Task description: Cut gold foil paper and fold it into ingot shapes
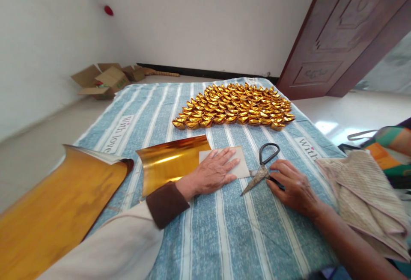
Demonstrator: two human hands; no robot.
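Seemingly a home: panelled door (343, 27), striped cloth (233, 220)

- The left hand (214, 169) hid part of the pale card (243, 167).
- The right hand (293, 188) partly covered one handle of the scissors (261, 173).
- The large gold sheet (64, 211) ran past the left and bottom edges.
- Green print (121, 84) on the cardboard box (111, 75) was too small to read.

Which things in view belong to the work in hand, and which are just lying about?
Seem to belong: pale square, under the left hand; scissors, a handle in the right hand; shiny gold sheet; larger gold sheet; folded gold pieces.
Probably just lying about: beige towel; cardboard boxes.
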